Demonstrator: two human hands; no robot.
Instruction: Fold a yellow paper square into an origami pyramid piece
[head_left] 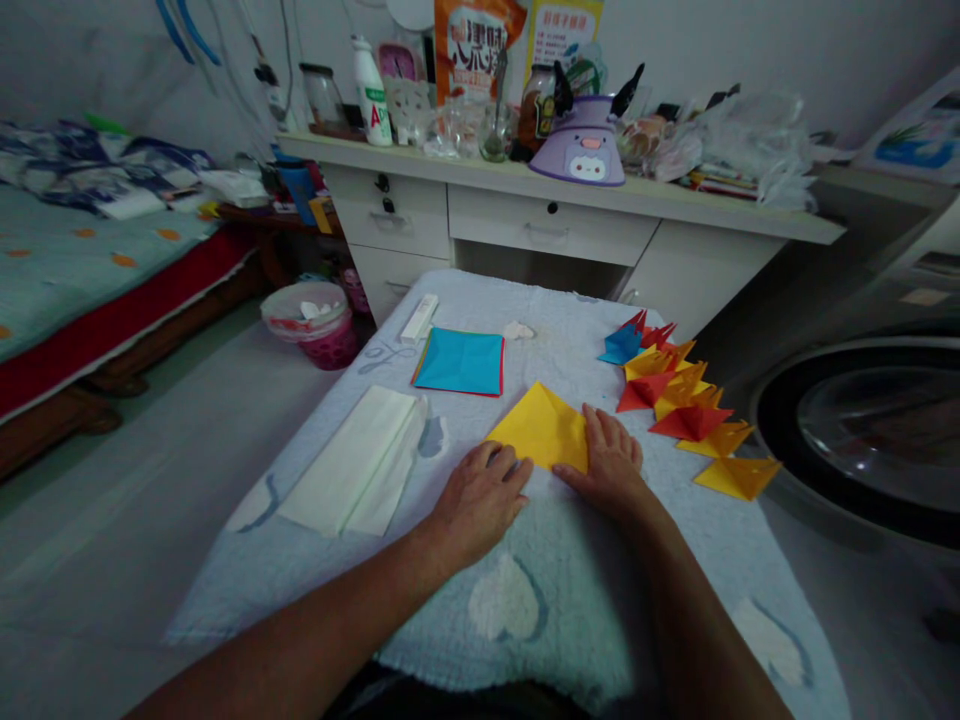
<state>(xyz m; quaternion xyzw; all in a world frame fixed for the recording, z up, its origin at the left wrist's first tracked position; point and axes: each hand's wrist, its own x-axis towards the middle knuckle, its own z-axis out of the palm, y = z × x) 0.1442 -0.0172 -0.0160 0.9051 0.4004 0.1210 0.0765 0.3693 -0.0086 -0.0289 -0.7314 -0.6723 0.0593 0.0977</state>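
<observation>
A square of yellow origami paper (541,428) lies on the cloth-covered table in front of me, one corner pointing away. My left hand (484,500) is at its near left edge, with the fingers bent and closed on the margin. Along its right edge rests my right hand (611,458), fingers stretched out and thumb spread toward the near edge; it presses the paper without pinching it. Beyond the yellow sheet sits a stack of square paper (460,362), blue on top with red and yellow edges showing. Folded paper cranes (679,390) in red, yellow, orange and blue stand in rows at the right.
A folded pale cloth or paper pile (352,460) lies at left, with a small white box (419,318) behind it. A cluttered white desk (555,215) borders the far side. A washing machine (870,420) stands at right, a pink bin (311,320) on the floor at left.
</observation>
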